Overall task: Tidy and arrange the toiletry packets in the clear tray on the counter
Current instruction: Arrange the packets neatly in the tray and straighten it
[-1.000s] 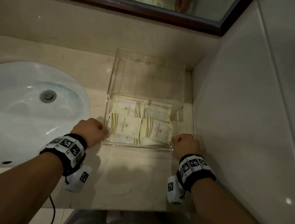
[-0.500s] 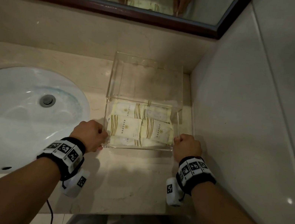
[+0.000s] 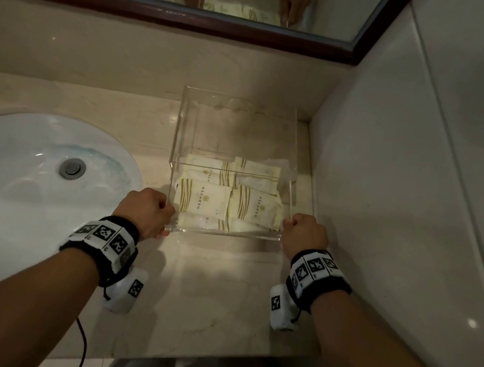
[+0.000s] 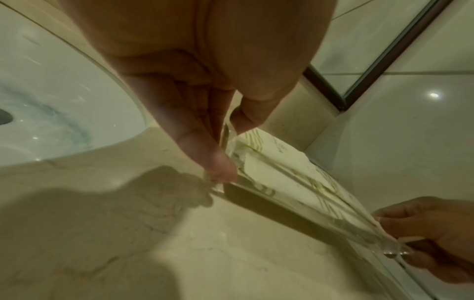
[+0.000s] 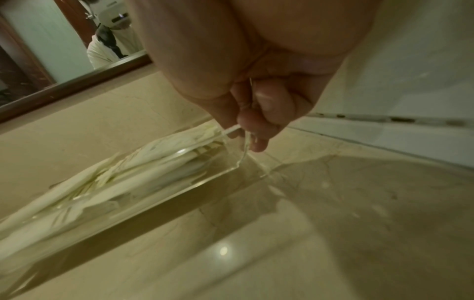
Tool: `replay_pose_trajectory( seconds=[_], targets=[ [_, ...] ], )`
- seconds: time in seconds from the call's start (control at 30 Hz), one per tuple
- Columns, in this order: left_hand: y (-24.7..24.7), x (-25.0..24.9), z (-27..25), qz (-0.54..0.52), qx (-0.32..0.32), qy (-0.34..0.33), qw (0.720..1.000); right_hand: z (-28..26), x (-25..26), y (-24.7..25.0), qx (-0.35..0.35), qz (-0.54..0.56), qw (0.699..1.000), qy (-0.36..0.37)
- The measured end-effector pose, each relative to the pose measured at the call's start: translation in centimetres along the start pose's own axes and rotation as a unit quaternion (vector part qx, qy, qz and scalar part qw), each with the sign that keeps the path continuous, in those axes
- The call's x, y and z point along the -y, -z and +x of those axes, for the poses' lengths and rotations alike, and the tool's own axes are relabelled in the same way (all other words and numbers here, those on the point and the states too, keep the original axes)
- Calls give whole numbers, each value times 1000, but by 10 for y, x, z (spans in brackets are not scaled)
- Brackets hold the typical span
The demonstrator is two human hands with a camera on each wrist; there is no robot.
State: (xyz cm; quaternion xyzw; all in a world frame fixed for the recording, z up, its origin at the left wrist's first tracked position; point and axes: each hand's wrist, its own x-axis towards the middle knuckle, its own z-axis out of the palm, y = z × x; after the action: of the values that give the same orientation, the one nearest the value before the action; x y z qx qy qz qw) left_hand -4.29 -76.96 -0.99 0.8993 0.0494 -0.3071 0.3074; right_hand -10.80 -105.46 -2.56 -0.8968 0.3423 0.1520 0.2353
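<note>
**Both hands pinch the near corners of the clear tray**

The clear tray (image 3: 241,103) sits on the counter (image 3: 87,103) in the right corner, between the sink (image 3: 26,179) on its left and the tiled side wall (image 3: 390,208) on its right. The toiletry packets (image 3: 202,199) lie bunched in its near half, overlapping in loose rows; the far half looks bare.

The left hand (image 3: 146,210) is clamped on the tray's near left corner, thumb inside the wall and fingers outside. The right hand (image 3: 306,234) pinches the near right corner the same way, its grip closed on the thin wall edge.

Judged from its look, the tray is stiff, light acrylic with smooth, slippery walls and sharp corners; it would likely slide easily over the polished counter, and could chip if knocked against the wall. The two near corners seem the sensible holds, keeping it level. The packets look thin, soft and light, apt to shift when the tray moves.

How many packets are stacked is hard to tell, since they overlap and the near wall distorts them. The tray's clear edges fade into the counter at the far side, and the wrist views are blurred
</note>
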Motion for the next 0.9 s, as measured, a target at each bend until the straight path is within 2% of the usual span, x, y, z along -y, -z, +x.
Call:
replay_pose_trajectory(
  seconds=[0.23, 0.47, 0.53, 0.73, 0.9],
  targets=[
    [3, -5, 11, -93, -18, 14, 995, 9, 11, 5, 5, 9, 1000, 2],
    [1, -17, 13, -219, -23, 59, 974, 14, 23, 4, 4, 47, 999, -21],
    [1, -20, 15, -218, -23, 64, 974, 14, 26, 4, 13, 54, 998, -29],
    [-4, -24, 25, -166, -27, 76, 983, 16, 44, 12, 32, -22, 997, -71],
    [-6, -26, 37, -116, -24, 117, 986, 26, 56, 10, 95, -54, 991, -83]
  ],
)
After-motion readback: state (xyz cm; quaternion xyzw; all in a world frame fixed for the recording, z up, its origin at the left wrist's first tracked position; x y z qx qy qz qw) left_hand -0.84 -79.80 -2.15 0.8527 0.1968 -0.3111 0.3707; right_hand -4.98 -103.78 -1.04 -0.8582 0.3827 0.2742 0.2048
